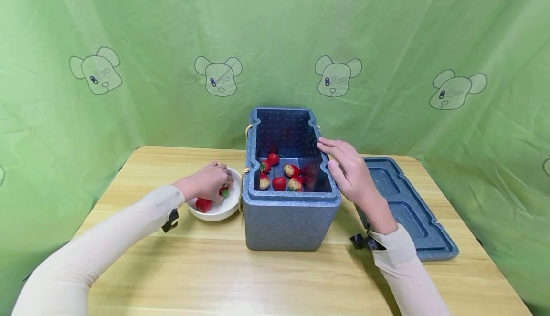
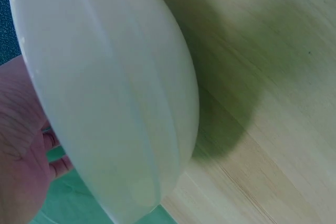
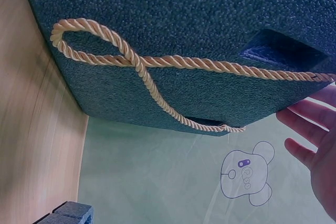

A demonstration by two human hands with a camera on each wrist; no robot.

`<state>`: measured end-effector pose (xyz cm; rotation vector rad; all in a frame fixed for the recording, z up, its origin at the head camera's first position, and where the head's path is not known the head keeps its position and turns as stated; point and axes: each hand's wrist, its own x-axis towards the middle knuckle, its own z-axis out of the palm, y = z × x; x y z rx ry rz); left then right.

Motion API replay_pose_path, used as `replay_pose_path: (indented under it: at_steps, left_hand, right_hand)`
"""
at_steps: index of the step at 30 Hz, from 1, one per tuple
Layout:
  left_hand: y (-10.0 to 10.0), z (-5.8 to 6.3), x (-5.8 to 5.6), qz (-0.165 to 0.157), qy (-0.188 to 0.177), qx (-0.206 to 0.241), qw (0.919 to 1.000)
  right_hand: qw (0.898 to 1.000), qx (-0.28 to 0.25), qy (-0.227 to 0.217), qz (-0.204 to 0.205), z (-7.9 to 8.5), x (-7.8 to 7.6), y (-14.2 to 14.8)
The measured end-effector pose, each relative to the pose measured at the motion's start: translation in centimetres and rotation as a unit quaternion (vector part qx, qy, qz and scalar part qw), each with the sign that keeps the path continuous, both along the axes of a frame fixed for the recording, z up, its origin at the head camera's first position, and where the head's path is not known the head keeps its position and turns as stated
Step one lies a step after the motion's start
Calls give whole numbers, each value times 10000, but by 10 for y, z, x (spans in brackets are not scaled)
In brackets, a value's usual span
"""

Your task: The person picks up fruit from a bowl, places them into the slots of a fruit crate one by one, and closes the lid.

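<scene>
My left hand (image 1: 213, 182) reaches down into a white bowl (image 1: 213, 216), fingers curled at a red strawberry (image 1: 224, 192) with green leaves, which they seem to pinch. A second strawberry (image 1: 203, 205) lies in the bowl beside the hand. In the left wrist view the bowl's side (image 2: 115, 93) hides the fingertips. On the right rim of a grey-blue foam box (image 1: 292, 225) rests my right hand (image 1: 348, 168), its fingers extended. Several strawberries (image 1: 279, 183), some red and some partly pale, lie on the box's floor.
The box's grey-blue lid (image 1: 412, 206) lies on the wooden table (image 1: 180, 273) to the right. A twisted gold rope (image 3: 184, 62) hangs along the box's side. Behind the table stands a green curtain (image 1: 275, 29) printed with bear heads.
</scene>
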<state>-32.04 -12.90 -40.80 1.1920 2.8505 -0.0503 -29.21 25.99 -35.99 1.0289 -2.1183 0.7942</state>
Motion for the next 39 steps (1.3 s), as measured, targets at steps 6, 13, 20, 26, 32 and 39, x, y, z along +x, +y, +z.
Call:
replay_pose_path:
  at_steps: [6,13,20,26,32,39]
  left_hand:
    - [-1,1,-2,34,-37,65,10000]
    - [-3,4,-6,164,-47,274,9995]
    - [-5,7,-6,305,-182,384,9986]
    - [-6,14,-5,404,-295,431,9978]
    - [-7,22,-6,466,-307,518,9971]
    - [-10,34,-9,363,-69,760,9964]
  right_hand:
    - [10000,19,-32,-2,1,1,0]
    - [10000,-9,-33,5,0,1,0]
    - [10000,1,-62,5,2,2,-1]
    - [10000,-13,-38,6,2,1,-2]
    - [10000,-17,-38,7,2,0,-1]
    - [10000,-41,-45,6,0,-1,0]
